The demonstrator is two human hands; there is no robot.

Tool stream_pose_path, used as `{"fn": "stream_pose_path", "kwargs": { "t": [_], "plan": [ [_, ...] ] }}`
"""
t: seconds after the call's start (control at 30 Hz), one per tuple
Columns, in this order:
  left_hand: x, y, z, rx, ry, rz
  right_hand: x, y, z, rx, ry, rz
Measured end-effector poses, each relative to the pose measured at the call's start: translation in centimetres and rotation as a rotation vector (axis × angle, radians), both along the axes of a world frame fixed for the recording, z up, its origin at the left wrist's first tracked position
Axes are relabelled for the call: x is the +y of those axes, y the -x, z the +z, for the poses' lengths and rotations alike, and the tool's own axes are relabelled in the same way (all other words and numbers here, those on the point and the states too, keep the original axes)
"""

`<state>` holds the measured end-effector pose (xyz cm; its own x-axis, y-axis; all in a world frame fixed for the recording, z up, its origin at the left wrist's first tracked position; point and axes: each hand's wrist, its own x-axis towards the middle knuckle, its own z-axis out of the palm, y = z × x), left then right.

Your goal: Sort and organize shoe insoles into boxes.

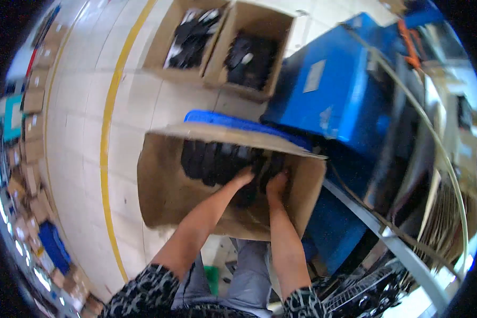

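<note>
An open cardboard box (164,199) stands before me at waist height. In its far part is a row of black pieces (214,161), rounded at their near ends; blur hides their exact kind. Both arms reach over the near wall into the box. My left hand (244,176) is closed at the right end of the row, against a black piece (265,172). My right hand (277,185), near the box's right wall, curls round the other side of this piece. The fingertips of both hands are partly lost among the dark pieces.
Just behind the box shows a blue plastic rim (212,117). Two open cartons (209,79) with black items stand farther off on the tiled floor. At right are a large blue bin (323,79) and a metal rail (371,220). A yellow line (107,132) crosses the floor at left.
</note>
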<state>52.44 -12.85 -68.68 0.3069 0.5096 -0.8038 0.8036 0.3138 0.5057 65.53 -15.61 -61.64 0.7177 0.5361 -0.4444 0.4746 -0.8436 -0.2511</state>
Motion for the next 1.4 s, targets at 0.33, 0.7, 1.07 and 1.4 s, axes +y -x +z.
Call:
{"fn": "stream_pose_path", "kwargs": {
  "t": [0.33,0.7,1.07,1.4],
  "plan": [
    [-0.6,-8.1,-2.9,-0.169,-0.199,0.288,-0.5,-2.2,8.1,0.183,0.026,0.382],
    [1.7,0.7,1.0,0.302,-0.382,0.049,4.1,2.9,-2.2,0.358,0.052,0.289],
    [3.8,3.6,1.0,0.231,-0.491,0.244,0.1,0.0,-4.3,0.103,0.011,0.279],
    [3.8,3.2,-3.7,-0.05,-0.388,0.442,3.1,6.5,-4.6,0.327,0.068,0.485]
  ]
}}
